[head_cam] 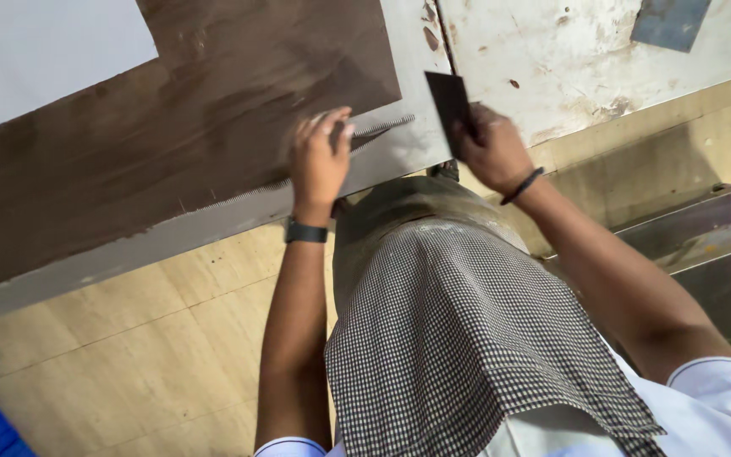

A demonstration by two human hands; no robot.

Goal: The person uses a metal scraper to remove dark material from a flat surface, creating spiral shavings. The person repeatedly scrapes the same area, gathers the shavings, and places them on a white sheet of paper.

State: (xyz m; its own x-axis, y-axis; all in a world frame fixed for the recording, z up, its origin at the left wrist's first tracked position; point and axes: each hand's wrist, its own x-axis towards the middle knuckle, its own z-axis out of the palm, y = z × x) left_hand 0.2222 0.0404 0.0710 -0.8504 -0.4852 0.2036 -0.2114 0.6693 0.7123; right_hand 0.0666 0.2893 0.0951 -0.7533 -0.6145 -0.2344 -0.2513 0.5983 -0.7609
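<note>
1. The left hand [319, 161] lies on the brown board [171, 135], fingers bent down over a long toothed blade [332, 156] that runs along the board's lower edge. Motion blur hides how tightly the grip closes on it (it presses or pinches, but which cannot be told).
2. The right hand [492, 148] has its grip closed on 1 dark rectangular scraper [448, 100], pinched at its lower end between thumb and fingers, the flat piece standing up above the knuckles.
3. Counted: 2 hands, 1 toothed blade, 1 scraper, 1 brown board.
4. The brown board rests on a pale counter [213, 224], whose grey edge shows as a strip below the board. The blade lies at the board's lower right, and the scraper is held just to the right of the board's corner, over the seam between 2 pale surfaces.
5. A black watch [306, 231] sits on the left wrist and a dark band [522, 186] on the right wrist.
6. A checked cloth [467, 338] hangs in the foreground between the arms (it covers a rounded metal shape [416, 207] just below the counter's edge) and blocks the view there.
7. A stained white panel [585, 59] lies at the upper right, and tan flooring [129, 338] shows at the lower left.
</note>
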